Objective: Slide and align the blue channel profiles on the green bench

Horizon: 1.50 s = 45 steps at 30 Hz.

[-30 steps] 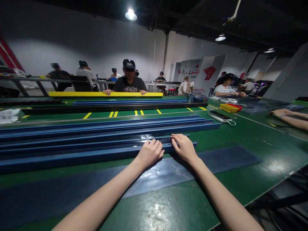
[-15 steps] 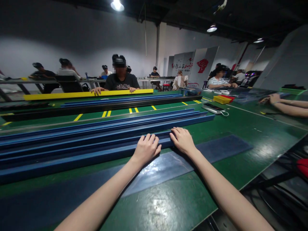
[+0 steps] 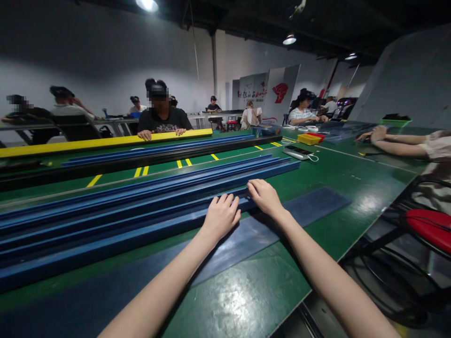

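Note:
A long blue channel strip point(image 3: 141, 241) runs from the left edge of the head view towards the middle. My left hand point(image 3: 221, 217) is closed over it near its right end, fingers across the top and thumb on the near side. At that end, my right hand point(image 3: 265, 198) grips the strip with bent fingers; its fingertips are partly hidden. Just behind lie more long blue channel strips point(image 3: 282, 167), side by side. A flat, glossy bluish sheet point(image 3: 317, 201) lies under my forearms, on the near side of the channel.
On the green table point(image 3: 359, 173) are a phone on a white device point(image 3: 298, 152), a yellow tray point(image 3: 307, 139) and a black strip point(image 3: 225, 149). Across, a co-worker point(image 3: 165, 119) holds a yellow bar point(image 3: 116, 142). Another person's hands point(image 3: 375, 134) are at right, near a red stool point(image 3: 428, 225).
The view has turned right, so the table and people sit further left, and the red stool shows more fully. Both hands stay on the channel strip, slightly closer together.

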Tool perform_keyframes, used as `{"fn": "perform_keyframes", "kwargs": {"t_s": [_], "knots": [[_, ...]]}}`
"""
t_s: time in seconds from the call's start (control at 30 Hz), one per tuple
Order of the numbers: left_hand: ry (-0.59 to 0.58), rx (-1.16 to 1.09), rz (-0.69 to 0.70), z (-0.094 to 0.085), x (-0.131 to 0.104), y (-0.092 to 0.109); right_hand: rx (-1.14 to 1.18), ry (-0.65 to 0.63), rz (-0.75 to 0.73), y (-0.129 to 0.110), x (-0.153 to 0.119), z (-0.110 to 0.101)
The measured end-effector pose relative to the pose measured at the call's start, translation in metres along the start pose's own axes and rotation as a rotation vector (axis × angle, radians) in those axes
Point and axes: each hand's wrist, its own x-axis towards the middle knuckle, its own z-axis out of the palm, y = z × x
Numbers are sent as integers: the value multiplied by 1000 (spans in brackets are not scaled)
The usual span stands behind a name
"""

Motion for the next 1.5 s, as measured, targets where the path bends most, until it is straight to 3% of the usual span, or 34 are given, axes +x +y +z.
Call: {"fn": "perform_keyframes", "kwargs": {"t_s": [0.1, 0.3, 0.5, 0.93, 1.5], "knots": [[34, 6, 2, 5, -3, 1, 1, 71, 84, 18, 2, -2], [78, -10, -6, 8, -10, 3, 145, 65, 347, 48, 2, 4], [87, -8, -7, 9, -10, 2, 712, -11, 605, 63, 6, 8], [69, 11, -45, 6, -10, 4, 959, -139, 642, 75, 2, 8], [63, 35, -44, 11, -10, 4, 890, -159, 596, 75, 3, 12]]}}
